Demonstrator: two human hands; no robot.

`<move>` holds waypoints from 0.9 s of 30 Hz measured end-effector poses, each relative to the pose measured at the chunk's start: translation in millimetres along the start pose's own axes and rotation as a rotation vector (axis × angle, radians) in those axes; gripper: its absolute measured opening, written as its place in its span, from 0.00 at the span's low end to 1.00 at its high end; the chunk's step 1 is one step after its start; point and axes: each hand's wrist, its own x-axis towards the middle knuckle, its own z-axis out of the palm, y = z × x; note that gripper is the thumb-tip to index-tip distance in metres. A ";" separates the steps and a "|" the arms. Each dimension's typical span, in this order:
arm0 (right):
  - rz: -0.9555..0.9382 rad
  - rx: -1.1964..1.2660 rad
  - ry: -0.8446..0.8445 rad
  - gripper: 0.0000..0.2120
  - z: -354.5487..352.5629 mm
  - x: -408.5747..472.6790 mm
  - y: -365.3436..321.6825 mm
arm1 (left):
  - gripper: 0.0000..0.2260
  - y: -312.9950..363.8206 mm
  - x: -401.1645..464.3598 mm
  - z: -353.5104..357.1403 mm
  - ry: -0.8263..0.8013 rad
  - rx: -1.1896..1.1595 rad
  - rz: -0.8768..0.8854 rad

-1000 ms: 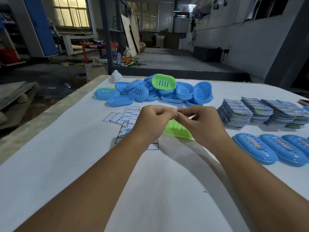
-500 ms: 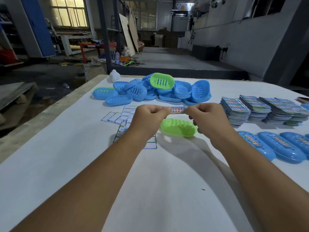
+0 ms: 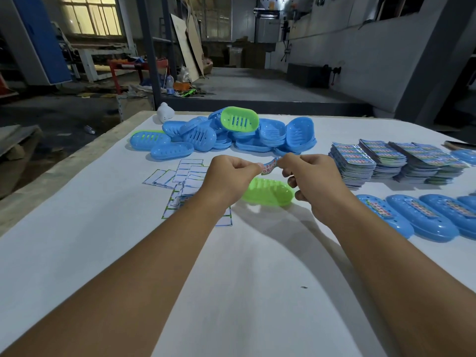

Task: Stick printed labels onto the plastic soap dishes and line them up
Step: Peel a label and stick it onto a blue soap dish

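Label (image 3: pixel 269 167) now tilted, pinched between hands above dish (image 3: pixel 268 195).

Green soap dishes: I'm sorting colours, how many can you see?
2. One green dish lies on the table just beyond the hands; another sits atop the blue pile at the back. More could be buried in that pile.

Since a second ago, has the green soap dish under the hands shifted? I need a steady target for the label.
Cannot tell. The green soap dish lies beside the empty backing sheets on the table as before; any apparent drift matches camera motion.
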 end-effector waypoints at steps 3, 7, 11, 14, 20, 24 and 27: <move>0.020 -0.045 0.017 0.11 -2.8 2.3 2.1 | 0.11 -1.5 -0.1 3.1 0.018 0.053 0.029; -0.068 -0.274 0.057 0.24 -5.1 7.1 13.4 | 0.15 -4.9 3.6 3.0 0.015 0.153 0.070; -0.067 -0.439 0.021 0.21 -1.4 8.4 20.5 | 0.13 -7.9 4.2 5.4 -0.022 0.213 0.060; -0.056 -0.493 0.036 0.21 0.9 10.7 24.8 | 0.11 -10.3 2.7 6.0 -0.015 0.273 0.070; -0.039 -0.540 0.071 0.17 0.9 14.1 26.4 | 0.12 -9.8 -0.6 3.1 0.003 0.354 0.056; -0.043 -0.558 0.076 0.15 0.8 14.6 27.3 | 0.11 -11.9 -1.1 4.3 0.025 0.377 0.064; -0.046 -0.601 0.075 0.15 1.5 14.9 25.5 | 0.10 -14.8 0.4 5.8 0.046 0.409 0.086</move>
